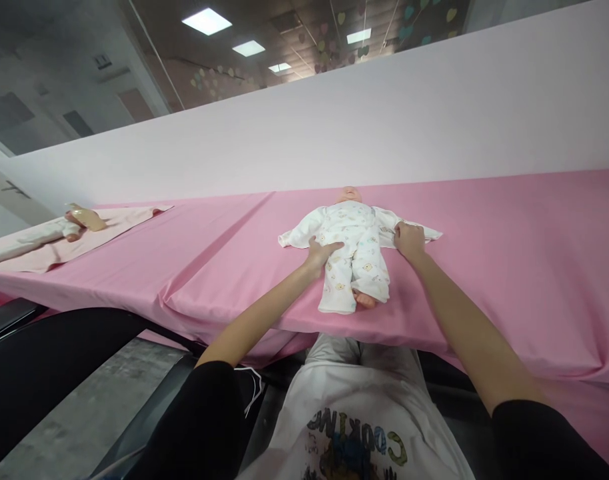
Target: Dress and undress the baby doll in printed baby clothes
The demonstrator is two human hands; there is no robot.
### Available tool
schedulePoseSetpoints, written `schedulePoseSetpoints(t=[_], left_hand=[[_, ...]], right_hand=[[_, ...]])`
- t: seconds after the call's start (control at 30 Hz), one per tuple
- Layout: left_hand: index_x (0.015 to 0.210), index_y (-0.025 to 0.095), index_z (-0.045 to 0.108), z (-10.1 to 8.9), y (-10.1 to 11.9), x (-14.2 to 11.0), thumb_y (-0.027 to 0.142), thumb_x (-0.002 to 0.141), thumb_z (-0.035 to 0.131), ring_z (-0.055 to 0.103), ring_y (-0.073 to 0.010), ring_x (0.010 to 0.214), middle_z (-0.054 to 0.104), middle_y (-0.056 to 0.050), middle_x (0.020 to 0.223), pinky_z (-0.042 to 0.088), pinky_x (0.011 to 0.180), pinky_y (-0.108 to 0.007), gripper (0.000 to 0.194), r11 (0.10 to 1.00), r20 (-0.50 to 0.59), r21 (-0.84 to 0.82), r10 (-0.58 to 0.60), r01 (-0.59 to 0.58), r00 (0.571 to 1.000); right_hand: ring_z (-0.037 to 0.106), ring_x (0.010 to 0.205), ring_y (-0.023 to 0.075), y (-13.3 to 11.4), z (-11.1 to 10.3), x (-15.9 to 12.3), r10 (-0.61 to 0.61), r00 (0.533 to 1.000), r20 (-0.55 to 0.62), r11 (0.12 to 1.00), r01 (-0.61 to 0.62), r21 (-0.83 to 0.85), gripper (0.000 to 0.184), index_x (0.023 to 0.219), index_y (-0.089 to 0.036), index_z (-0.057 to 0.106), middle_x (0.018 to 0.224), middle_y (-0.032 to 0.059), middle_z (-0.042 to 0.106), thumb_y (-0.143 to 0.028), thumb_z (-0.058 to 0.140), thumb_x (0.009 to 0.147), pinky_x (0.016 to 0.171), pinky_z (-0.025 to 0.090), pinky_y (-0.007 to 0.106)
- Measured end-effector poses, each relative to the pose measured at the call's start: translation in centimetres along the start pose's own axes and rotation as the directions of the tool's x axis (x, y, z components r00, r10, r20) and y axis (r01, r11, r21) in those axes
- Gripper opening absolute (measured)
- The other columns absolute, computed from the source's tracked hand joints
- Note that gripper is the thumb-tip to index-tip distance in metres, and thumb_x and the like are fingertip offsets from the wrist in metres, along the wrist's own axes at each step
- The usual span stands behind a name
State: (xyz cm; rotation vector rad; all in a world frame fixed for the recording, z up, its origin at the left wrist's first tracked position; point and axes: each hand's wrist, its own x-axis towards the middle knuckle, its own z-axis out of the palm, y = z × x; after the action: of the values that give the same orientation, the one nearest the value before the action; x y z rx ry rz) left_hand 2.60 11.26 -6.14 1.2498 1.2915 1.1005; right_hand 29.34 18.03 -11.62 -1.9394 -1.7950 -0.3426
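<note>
A baby doll (352, 250) in a white printed sleepsuit lies on its back on the pink sheet (509, 267), head away from me. One bare foot (364, 300) pokes out of the right leg. My left hand (319, 252) rests with fingers spread on the doll's side, near the left sleeve (297, 237). My right hand (409, 240) presses with curled fingers on the doll's other sleeve (419, 233), which lies spread out flat.
A second doll (39, 237), wrapped in pale cloth, lies on a light pink cloth (114, 223) at the far left of the table. A pale wall panel (384, 120) runs behind the table. Black chair parts (59, 360) stand at lower left.
</note>
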Motion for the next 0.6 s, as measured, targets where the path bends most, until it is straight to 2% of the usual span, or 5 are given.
schedulePoseSetpoints(t=[0.07,0.13,0.23,0.43,0.6], left_hand=[[0.112,0.024,0.053,-0.3,0.3,-1.0,0.038,0.06,0.077,0.031,-0.0287,0.132,0.039,-0.009,0.137,0.03,0.107,-0.043,0.059,0.895,-0.097,0.345,0.334,-0.283,0.938],[0.105,0.026,0.059,-0.5,0.9,-1.6,0.041,0.063,0.076,0.022,-0.0305,0.135,0.033,-0.007,0.141,0.018,0.111,-0.046,0.047,0.644,0.058,0.587,0.57,-0.489,0.82],[0.1,0.028,0.066,-0.3,1.7,-1.4,0.043,0.065,0.075,0.012,-0.0356,0.137,0.027,-0.003,0.146,0.008,0.111,-0.05,0.039,0.412,0.318,0.663,0.601,-0.625,0.733],[0.077,0.028,0.073,0.5,1.8,0.8,0.041,0.066,0.073,0.016,-0.0387,0.135,0.04,-0.003,0.139,0.008,0.108,-0.056,0.017,0.397,0.332,0.76,0.445,-0.515,0.832],[0.069,0.026,0.072,0.9,2.6,2.4,0.04,0.07,0.07,0.029,-0.0324,0.127,0.053,-0.002,0.124,0.015,0.107,-0.052,0.014,0.44,0.272,0.745,0.485,-0.501,0.831]], right_hand=[[0.054,0.074,0.0225,0.0,0.0,0.0,-0.003,1.0,0.01,1.0,0.003,-0.005,0.029,0.093,-0.01,0.063,0.083,0.0137,0.066,-0.012,0.037,0.081,0.075,0.029,0.033],[0.054,0.073,0.0221,0.0,0.0,0.0,-0.007,1.0,0.015,1.0,0.007,-0.01,0.029,0.094,-0.01,0.063,0.083,0.0132,0.066,-0.011,0.037,0.081,0.075,0.028,0.033],[0.055,0.074,0.0219,0.0,0.1,0.0,-0.012,1.0,0.018,1.0,0.013,-0.019,0.029,0.095,-0.01,0.062,0.084,0.0129,0.066,-0.011,0.037,0.081,0.075,0.028,0.033],[0.056,0.076,0.0223,0.0,0.1,0.0,-0.009,1.0,0.03,0.999,0.01,-0.037,0.028,0.095,-0.01,0.062,0.084,0.0131,0.067,-0.012,0.037,0.082,0.077,0.028,0.033],[0.056,0.076,0.0223,0.0,0.1,0.0,-0.018,0.999,0.031,0.999,0.019,-0.033,0.029,0.097,-0.01,0.062,0.085,0.0127,0.067,-0.012,0.037,0.082,0.077,0.029,0.032]])
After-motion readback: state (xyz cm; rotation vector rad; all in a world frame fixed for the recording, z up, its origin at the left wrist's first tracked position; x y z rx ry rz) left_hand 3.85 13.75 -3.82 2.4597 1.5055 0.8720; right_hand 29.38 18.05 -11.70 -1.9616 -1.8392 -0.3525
